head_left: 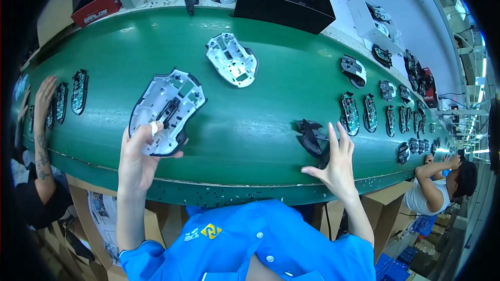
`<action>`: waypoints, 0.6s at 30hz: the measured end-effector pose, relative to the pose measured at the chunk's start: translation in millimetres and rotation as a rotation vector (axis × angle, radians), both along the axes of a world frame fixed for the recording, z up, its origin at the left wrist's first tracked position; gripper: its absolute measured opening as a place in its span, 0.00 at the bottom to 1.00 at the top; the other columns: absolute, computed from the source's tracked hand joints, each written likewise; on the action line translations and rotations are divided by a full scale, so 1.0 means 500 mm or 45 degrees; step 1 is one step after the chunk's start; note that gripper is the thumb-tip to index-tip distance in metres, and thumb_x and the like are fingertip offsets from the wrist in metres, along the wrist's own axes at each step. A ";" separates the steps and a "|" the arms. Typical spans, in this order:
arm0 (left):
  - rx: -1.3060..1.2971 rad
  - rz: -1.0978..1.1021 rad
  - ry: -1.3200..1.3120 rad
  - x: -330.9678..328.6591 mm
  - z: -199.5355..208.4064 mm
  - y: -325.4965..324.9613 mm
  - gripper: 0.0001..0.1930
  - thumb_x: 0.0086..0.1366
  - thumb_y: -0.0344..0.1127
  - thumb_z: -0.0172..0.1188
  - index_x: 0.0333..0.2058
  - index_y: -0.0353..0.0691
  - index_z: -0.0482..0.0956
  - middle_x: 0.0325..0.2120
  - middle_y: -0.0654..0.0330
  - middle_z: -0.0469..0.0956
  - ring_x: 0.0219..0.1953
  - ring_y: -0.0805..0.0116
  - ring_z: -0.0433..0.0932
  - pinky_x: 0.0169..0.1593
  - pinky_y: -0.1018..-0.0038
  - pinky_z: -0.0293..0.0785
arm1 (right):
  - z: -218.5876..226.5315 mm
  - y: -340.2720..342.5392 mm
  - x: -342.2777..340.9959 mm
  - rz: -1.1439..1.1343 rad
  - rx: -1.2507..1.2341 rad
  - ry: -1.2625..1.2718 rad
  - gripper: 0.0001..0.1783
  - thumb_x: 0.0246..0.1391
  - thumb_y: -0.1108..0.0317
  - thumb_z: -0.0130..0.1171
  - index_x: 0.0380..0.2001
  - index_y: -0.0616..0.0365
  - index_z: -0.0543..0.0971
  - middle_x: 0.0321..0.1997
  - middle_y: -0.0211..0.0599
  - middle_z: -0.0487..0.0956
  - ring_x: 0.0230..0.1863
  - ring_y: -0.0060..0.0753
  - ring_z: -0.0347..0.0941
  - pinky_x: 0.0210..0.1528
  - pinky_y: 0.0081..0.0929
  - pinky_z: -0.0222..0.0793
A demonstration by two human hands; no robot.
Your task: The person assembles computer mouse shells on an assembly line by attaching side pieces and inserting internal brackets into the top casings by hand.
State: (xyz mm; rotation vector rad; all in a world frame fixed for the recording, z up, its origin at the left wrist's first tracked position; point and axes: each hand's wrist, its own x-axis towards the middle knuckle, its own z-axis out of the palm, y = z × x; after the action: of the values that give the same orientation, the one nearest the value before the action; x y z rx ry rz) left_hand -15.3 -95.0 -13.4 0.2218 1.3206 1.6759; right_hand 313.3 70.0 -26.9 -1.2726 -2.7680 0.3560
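My left hand (136,157) grips a white mouse shell (174,86) with a dark rim, its hollow inside facing up. The thumb, which has a pale wrap round it, presses near a black plastic piece (169,110) inside the shell. My right hand (339,169) is open, thumb and fingers spread beside black curved plastic parts (311,138) on the green work surface (250,140). Whether its fingertips touch them I cannot tell. A second white mouse shell (233,61) lies farther off, inside up.
Green circuit boards in dark trays (349,114) line the right; more boards (79,92) lie left, near another person's hand (46,91). A black box (284,0) of dark parts stands at the back. A person (442,187) sits far right.
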 end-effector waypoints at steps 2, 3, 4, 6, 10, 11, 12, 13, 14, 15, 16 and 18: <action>-0.014 0.097 -0.045 0.004 0.001 -0.017 0.20 0.58 0.40 0.57 0.43 0.29 0.71 0.36 0.49 0.76 0.31 0.56 0.80 0.26 0.68 0.81 | -0.016 -0.010 -0.033 0.008 0.112 -0.077 0.52 0.33 0.48 0.70 0.62 0.51 0.58 0.62 0.51 0.55 0.58 0.56 0.53 0.57 0.49 0.54; 0.023 0.063 -0.100 -0.003 -0.012 -0.037 0.19 0.58 0.41 0.57 0.41 0.31 0.72 0.37 0.50 0.76 0.33 0.55 0.80 0.29 0.65 0.80 | -0.029 -0.011 -0.050 0.038 0.213 -0.042 0.46 0.35 0.50 0.69 0.59 0.49 0.63 0.59 0.50 0.60 0.55 0.55 0.57 0.55 0.47 0.57; 0.093 0.068 -0.125 0.004 -0.014 -0.046 0.19 0.59 0.41 0.56 0.42 0.32 0.72 0.37 0.50 0.76 0.35 0.53 0.80 0.31 0.63 0.80 | -0.046 -0.006 -0.061 0.083 0.310 0.009 0.40 0.37 0.52 0.68 0.56 0.48 0.68 0.56 0.49 0.64 0.52 0.54 0.60 0.53 0.45 0.59; 0.163 0.031 -0.166 0.011 -0.017 -0.059 0.19 0.56 0.36 0.58 0.44 0.29 0.72 0.35 0.52 0.78 0.31 0.61 0.80 0.31 0.65 0.81 | -0.084 0.006 -0.062 0.063 0.455 0.159 0.24 0.40 0.60 0.67 0.46 0.43 0.77 0.44 0.44 0.72 0.44 0.45 0.69 0.41 0.36 0.70; 0.208 0.192 -0.204 0.016 -0.011 -0.095 0.18 0.56 0.35 0.58 0.44 0.33 0.71 0.35 0.57 0.77 0.33 0.70 0.78 0.32 0.68 0.80 | -0.092 0.051 -0.033 0.209 0.435 0.252 0.26 0.40 0.68 0.68 0.47 0.46 0.77 0.35 0.42 0.69 0.33 0.41 0.72 0.29 0.33 0.71; 0.212 0.282 -0.198 0.012 -0.017 -0.121 0.18 0.56 0.35 0.57 0.44 0.33 0.71 0.34 0.57 0.77 0.33 0.70 0.78 0.31 0.68 0.80 | -0.091 0.056 -0.049 0.265 0.391 0.277 0.25 0.40 0.69 0.67 0.47 0.47 0.76 0.34 0.41 0.69 0.31 0.40 0.71 0.29 0.34 0.70; 0.224 0.347 -0.200 0.004 -0.026 -0.141 0.17 0.57 0.35 0.57 0.44 0.34 0.71 0.34 0.58 0.77 0.33 0.70 0.78 0.31 0.69 0.80 | -0.088 0.056 -0.070 0.298 0.359 0.291 0.25 0.41 0.70 0.67 0.47 0.48 0.76 0.33 0.41 0.68 0.30 0.40 0.70 0.29 0.34 0.69; 0.176 0.424 -0.211 -0.002 -0.030 -0.164 0.16 0.57 0.35 0.57 0.43 0.33 0.72 0.33 0.58 0.77 0.32 0.70 0.78 0.31 0.69 0.79 | -0.084 0.051 -0.095 0.298 0.207 0.372 0.22 0.44 0.72 0.65 0.46 0.51 0.76 0.31 0.40 0.67 0.31 0.38 0.69 0.32 0.31 0.68; 0.195 0.464 -0.192 -0.010 -0.038 -0.187 0.16 0.57 0.35 0.56 0.43 0.33 0.72 0.32 0.58 0.77 0.32 0.70 0.78 0.31 0.69 0.79 | -0.073 0.047 -0.128 0.320 0.216 0.388 0.22 0.44 0.72 0.65 0.46 0.51 0.76 0.31 0.40 0.67 0.31 0.38 0.69 0.32 0.31 0.68; 0.217 0.501 -0.171 -0.017 -0.049 -0.209 0.16 0.57 0.35 0.56 0.43 0.33 0.72 0.32 0.58 0.77 0.32 0.70 0.78 0.31 0.69 0.79 | -0.054 0.042 -0.174 0.384 0.081 0.436 0.21 0.45 0.74 0.64 0.46 0.53 0.76 0.31 0.40 0.67 0.32 0.36 0.69 0.33 0.29 0.66; 0.212 0.542 -0.145 -0.023 -0.057 -0.228 0.15 0.58 0.34 0.55 0.43 0.33 0.72 0.32 0.57 0.77 0.31 0.70 0.78 0.30 0.70 0.79 | -0.038 0.039 -0.228 0.456 -0.063 0.484 0.20 0.46 0.75 0.63 0.46 0.55 0.76 0.31 0.40 0.67 0.32 0.35 0.68 0.35 0.27 0.65; 0.177 0.626 -0.098 -0.032 -0.075 -0.262 0.15 0.57 0.34 0.55 0.42 0.32 0.71 0.32 0.57 0.77 0.30 0.70 0.78 0.29 0.71 0.79 | -0.010 0.028 -0.365 0.701 -0.148 0.612 0.19 0.46 0.76 0.61 0.45 0.58 0.76 0.29 0.40 0.68 0.31 0.35 0.66 0.36 0.28 0.63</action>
State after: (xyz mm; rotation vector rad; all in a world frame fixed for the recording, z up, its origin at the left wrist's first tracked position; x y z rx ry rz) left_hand -31.1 -226.0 -50.8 -0.0979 1.2666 2.1676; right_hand 130.7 84.0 -32.0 -0.3330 -2.6307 0.7487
